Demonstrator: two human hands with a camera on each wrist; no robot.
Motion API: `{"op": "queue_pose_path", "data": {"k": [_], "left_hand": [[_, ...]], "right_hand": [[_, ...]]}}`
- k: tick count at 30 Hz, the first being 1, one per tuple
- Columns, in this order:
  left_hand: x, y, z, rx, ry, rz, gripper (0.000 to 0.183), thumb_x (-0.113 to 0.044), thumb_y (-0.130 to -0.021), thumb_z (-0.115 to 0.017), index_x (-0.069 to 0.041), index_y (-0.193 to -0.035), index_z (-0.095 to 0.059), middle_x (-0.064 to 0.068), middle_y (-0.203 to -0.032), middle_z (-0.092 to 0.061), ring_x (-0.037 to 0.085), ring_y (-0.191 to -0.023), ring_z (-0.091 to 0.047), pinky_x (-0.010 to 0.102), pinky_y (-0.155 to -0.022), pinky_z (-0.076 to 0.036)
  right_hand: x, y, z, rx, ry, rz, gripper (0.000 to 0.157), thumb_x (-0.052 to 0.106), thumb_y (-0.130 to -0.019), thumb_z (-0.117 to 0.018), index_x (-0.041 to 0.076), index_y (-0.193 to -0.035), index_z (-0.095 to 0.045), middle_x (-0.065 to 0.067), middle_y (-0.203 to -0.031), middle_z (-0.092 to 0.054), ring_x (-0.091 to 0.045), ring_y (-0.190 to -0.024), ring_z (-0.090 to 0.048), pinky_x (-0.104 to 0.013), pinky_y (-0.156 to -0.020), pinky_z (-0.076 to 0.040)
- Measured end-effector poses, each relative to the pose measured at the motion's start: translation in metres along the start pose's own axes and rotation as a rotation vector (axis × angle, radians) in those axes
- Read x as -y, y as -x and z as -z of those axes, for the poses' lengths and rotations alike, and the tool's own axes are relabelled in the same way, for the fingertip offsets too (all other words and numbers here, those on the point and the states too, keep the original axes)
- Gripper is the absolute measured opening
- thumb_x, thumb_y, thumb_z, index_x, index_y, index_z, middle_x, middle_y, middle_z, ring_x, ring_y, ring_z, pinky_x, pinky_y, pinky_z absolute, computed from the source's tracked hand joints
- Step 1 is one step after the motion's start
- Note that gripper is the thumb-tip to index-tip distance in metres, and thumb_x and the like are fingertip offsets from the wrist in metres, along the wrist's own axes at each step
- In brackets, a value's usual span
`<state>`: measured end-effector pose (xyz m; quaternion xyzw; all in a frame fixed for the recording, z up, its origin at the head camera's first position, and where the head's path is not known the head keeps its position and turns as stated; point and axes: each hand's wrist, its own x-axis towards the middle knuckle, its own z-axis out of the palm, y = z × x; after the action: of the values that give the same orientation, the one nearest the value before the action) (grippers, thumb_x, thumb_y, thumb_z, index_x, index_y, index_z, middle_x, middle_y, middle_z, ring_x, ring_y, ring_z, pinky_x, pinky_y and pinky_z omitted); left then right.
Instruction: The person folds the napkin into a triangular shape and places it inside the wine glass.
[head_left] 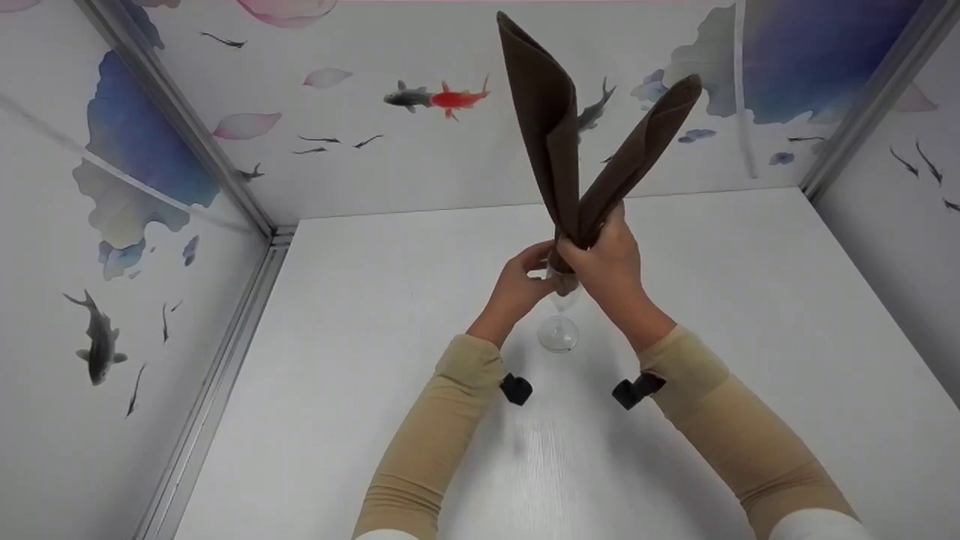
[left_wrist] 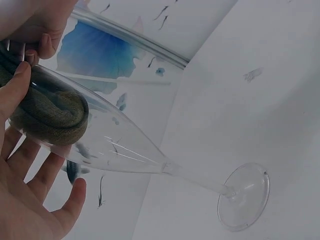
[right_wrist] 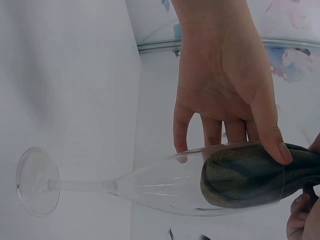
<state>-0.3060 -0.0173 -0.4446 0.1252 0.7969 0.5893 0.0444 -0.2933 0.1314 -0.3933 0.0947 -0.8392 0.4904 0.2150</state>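
A dark brown cloth napkin (head_left: 544, 120), rolled into two tall pointed wings, rises from a clear champagne flute (head_left: 558, 334) in the head view. Its rounded, folded lower end (right_wrist: 240, 175) sits inside the upper bowl of the flute. My left hand (head_left: 519, 289) grips the flute near its rim, thumb on one side and fingers curved round the other. Just above the rim, my right hand (head_left: 613, 259) holds the gathered napkin where the two wings part. In the left wrist view, the lower bowl (left_wrist: 125, 145), stem and round foot (left_wrist: 245, 197) show below the cloth.
A white tabletop (head_left: 360, 375) lies beneath my arms. White panels printed with fish and petals (head_left: 247, 126) close in the back and both sides, joined by metal corner rails (head_left: 180, 120). Small black cameras (head_left: 516, 390) are strapped at both wrists.
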Motion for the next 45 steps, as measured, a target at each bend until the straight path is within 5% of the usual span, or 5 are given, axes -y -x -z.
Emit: {"op": "queue_pose_path", "data": {"k": [6, 15, 22, 38, 45], "left_hand": [[0.001, -0.001, -0.001, 0.008, -0.024, -0.006, 0.058, -0.025, -0.087, -0.075, -0.022, -0.141, -0.053, -0.006, -0.132, -0.057, 0.013, -0.118, -0.053, 0.029, -0.090, -0.048], [0.005, 0.000, -0.002, 0.012, 0.001, -0.013, 0.058, -0.033, -0.084, -0.078, -0.029, -0.138, -0.056, -0.012, -0.128, -0.059, 0.011, -0.117, -0.053, 0.032, -0.090, -0.048], [0.005, 0.001, -0.002, 0.009, 0.039, 0.002, 0.058, -0.029, -0.084, -0.078, -0.028, -0.138, -0.056, -0.013, -0.126, -0.059, 0.010, -0.116, -0.053, 0.033, -0.090, -0.049], [0.005, -0.002, -0.001, -0.012, 0.042, -0.008, 0.054, -0.016, -0.086, -0.077, -0.020, -0.136, -0.058, -0.004, -0.128, -0.061, 0.015, -0.116, -0.055, 0.030, -0.087, -0.050], [0.005, -0.002, -0.002, -0.016, 0.053, 0.018, 0.056, -0.023, -0.084, -0.078, -0.021, -0.137, -0.058, -0.006, -0.126, -0.061, 0.014, -0.115, -0.055, 0.031, -0.088, -0.050]], "right_hand": [[-0.001, -0.002, -0.001, -0.025, 0.062, 0.040, 0.058, 0.025, -0.085, -0.071, 0.002, -0.130, -0.043, -0.011, -0.101, -0.062, -0.026, -0.092, -0.062, -0.045, -0.080, -0.049], [-0.008, 0.003, 0.002, -0.096, 0.252, 0.211, 0.030, 0.024, -0.088, -0.071, 0.000, -0.100, -0.059, -0.011, -0.077, -0.062, -0.027, -0.067, -0.058, -0.042, -0.061, -0.045], [-0.014, 0.003, -0.002, -0.124, 0.241, 0.273, 0.021, 0.018, -0.086, -0.072, 0.000, -0.089, -0.061, -0.011, -0.070, -0.062, -0.028, -0.067, -0.057, -0.044, -0.064, -0.041], [-0.020, 0.009, -0.007, -0.064, 0.251, 0.235, 0.018, 0.013, -0.081, -0.073, 0.000, -0.081, -0.061, -0.011, -0.068, -0.058, -0.028, -0.065, -0.052, -0.044, -0.067, -0.041], [-0.019, 0.007, -0.006, -0.018, 0.237, 0.148, 0.020, 0.016, -0.082, -0.072, 0.000, -0.085, -0.061, -0.011, -0.071, -0.058, -0.028, -0.068, -0.052, -0.042, -0.064, -0.040]]}}
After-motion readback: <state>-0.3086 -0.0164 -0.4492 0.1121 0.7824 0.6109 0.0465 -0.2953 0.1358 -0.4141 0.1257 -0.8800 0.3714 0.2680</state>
